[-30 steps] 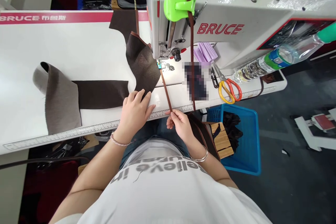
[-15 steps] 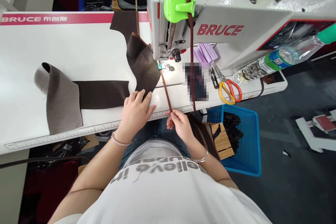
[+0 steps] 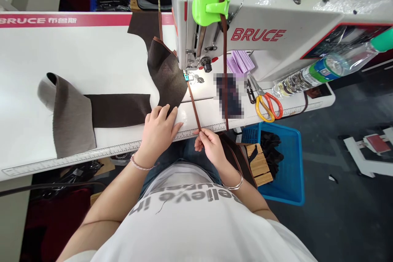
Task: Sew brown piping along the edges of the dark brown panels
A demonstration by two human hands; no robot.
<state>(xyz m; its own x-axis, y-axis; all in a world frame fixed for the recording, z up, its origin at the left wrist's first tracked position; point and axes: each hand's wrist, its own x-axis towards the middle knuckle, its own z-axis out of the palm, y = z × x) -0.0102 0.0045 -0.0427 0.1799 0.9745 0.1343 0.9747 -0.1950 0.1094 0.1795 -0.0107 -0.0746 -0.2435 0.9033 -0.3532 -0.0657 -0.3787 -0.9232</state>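
Note:
Under the sewing machine's (image 3: 258,35) presser foot (image 3: 186,77) runs the edge of a dark brown leather-like piece (image 3: 170,80). My left hand (image 3: 159,129) lies flat on that piece's near end, fingers spread. A narrow brown strip (image 3: 193,106) stretches from the foot toward me, its near part pinched between thumb and finger of my right hand (image 3: 210,143) at the table's front edge. The rest of the dark piece reaches left, where its end curls over and shows a grey underside (image 3: 73,118). Another length of brown strip hangs down in front of the machine head past a green clip (image 3: 210,6).
Orange-and-yellow-handled scissors (image 3: 268,104), a purple paper stack (image 3: 241,63) and a water bottle (image 3: 322,69) lie right of the needle. A ruler strip (image 3: 123,147) edges the white table. Below right stands a blue basket (image 3: 296,163) with dark pieces and a wooden board (image 3: 259,166).
The view has shifted very slightly. Both hands, the strip and the dark piece show no clear movement.

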